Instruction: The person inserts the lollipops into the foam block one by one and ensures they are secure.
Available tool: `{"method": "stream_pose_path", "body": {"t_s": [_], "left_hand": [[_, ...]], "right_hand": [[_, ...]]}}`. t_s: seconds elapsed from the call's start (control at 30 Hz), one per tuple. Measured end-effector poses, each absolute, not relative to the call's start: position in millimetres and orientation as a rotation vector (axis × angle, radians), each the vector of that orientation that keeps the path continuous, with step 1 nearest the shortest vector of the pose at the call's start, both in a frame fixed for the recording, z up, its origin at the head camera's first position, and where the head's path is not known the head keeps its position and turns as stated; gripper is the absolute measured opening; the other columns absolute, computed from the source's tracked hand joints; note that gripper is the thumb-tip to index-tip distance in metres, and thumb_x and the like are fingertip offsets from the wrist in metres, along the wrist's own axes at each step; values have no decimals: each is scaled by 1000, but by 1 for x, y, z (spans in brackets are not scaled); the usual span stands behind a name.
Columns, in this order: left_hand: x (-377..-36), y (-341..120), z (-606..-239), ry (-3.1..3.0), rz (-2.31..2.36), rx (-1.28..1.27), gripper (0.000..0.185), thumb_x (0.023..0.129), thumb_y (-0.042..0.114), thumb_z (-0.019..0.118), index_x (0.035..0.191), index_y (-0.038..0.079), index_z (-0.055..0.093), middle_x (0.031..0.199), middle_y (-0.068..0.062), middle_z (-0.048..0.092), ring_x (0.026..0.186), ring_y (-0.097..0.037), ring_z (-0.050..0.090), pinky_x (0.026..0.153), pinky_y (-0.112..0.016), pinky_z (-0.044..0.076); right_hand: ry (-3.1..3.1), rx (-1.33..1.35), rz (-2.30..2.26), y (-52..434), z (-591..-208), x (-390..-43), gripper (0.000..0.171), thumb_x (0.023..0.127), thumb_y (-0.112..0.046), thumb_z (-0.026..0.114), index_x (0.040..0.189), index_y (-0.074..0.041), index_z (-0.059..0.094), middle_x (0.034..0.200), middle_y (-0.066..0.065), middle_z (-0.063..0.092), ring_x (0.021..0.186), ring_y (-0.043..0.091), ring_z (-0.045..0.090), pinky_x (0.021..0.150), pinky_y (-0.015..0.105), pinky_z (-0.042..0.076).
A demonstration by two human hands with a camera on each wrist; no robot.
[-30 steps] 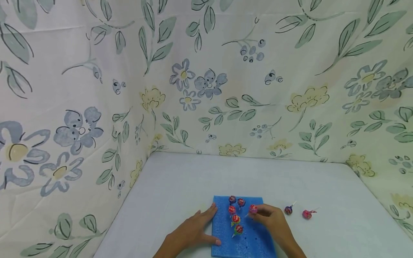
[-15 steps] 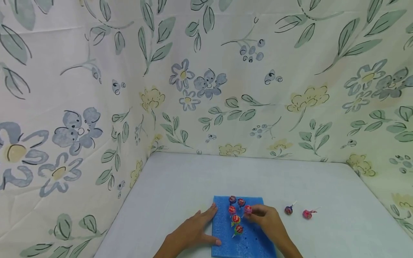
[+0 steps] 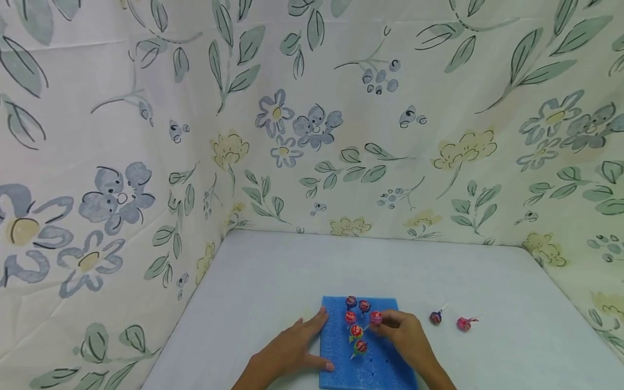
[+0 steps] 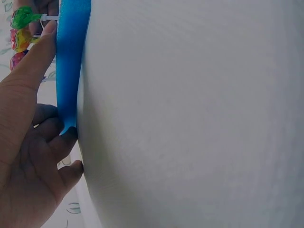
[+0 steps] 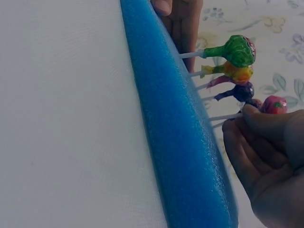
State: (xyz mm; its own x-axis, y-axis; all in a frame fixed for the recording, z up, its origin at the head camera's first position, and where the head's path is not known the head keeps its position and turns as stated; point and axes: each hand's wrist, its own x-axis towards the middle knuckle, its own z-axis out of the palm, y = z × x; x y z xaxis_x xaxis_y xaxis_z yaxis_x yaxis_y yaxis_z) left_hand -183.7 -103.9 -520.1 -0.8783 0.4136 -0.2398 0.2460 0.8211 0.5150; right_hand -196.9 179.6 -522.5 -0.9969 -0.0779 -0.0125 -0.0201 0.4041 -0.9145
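A blue foam board (image 3: 343, 374) lies on the white table, with several wrapped lollipops standing in it by their sticks. Between thumb and fingers, my right hand (image 3: 409, 336) pinches a pink lollipop (image 3: 376, 318) just below its head. Its white stick (image 5: 225, 117) reaches the foam surface in the right wrist view. My left hand (image 3: 294, 346) rests along the board's left edge, fingers spread, thumb on the near part of the edge. A green-wrapped lollipop (image 4: 21, 17) and a yellow one (image 4: 20, 40) stand near that thumb in the left wrist view.
On the table right of the board lie a dark lollipop (image 3: 436, 318) and a pink-red lollipop (image 3: 464, 324). Small holes (image 3: 372, 374) dot the board's near part. A floral cloth (image 3: 312, 135) hangs behind and at the sides of the table (image 3: 273, 271).
My right hand has shifted slightly left with the pink lollipop, bringing it closer to the standing lollipops, and has nearly stopped over the last half second. My left hand stays in place.
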Motion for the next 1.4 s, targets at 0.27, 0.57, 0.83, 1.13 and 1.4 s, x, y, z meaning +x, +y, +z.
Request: {"method": "stream_pose_path", "body": {"t_s": [0.27,0.57,0.83,1.13,1.4], "left_hand": [[-184,-104,-520,2661,681,486,108,80,73,80,167,27,36,174,7,31,153,-44,40,115,-66,43],[-183,-103,-520,2646,694,488,108,79,73,80,167,27,36,174,7,30,154,-44,39,116,-66,43],[-183,-103,-520,2651,687,503,108,80,73,79,167,27,35,175,8,29,154,-43,39,116,-64,42],[-182,-103,-517,2651,685,495,108,80,73,79,168,27,34,175,7,29,154,-45,39,115,-66,43],[-184,-103,-519,2657,675,495,109,80,74,78,168,28,34,175,7,29,153,-46,39,114,-66,44]], "right_hand": [[2636,-122,-1601,173,-525,-199,8,90,-11,83,97,-7,80,97,2,80,91,15,73,78,27,63],[2600,-119,-1566,174,-534,-200,9,90,-12,83,97,-6,80,92,2,78,82,16,70,68,25,58],[2558,-141,-1578,177,-532,-199,11,91,-10,82,99,-4,80,93,4,78,81,18,70,67,26,59],[2573,-121,-1601,182,-529,-197,22,88,-15,86,107,-5,80,101,4,80,93,18,73,75,26,62],[2556,-58,-1642,194,-531,-196,24,90,-26,86,111,-14,81,109,1,80,104,16,75,87,28,63]]}}
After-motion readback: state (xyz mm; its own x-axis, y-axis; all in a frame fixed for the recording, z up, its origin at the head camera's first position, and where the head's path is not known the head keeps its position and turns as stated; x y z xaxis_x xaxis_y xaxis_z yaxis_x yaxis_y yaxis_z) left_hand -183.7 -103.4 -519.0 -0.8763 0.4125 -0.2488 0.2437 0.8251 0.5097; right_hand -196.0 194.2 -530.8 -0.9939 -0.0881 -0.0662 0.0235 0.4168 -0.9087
